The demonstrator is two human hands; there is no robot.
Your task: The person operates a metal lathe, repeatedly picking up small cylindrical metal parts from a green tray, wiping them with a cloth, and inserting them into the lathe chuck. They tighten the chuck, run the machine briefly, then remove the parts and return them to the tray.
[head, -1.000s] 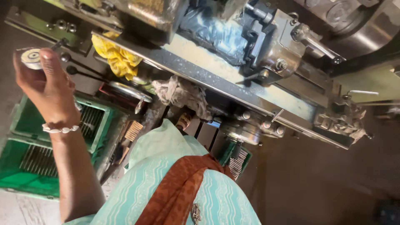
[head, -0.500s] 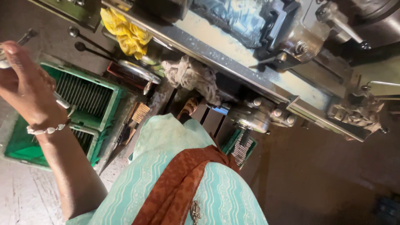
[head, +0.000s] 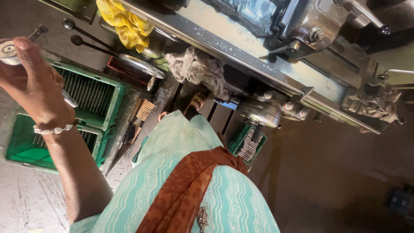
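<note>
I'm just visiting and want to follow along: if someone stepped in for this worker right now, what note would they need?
Left hand: raised, closed on a round metal part pinched at the thumb.
Right hand: out of view.
Things: green crates on the floor below the left hand; the lathe stands ahead, with a yellow cloth and a grey rag draped on it.
Done: the part is in hand, clear of the lathe.
Left: it is not yet set down anywhere.
</note>
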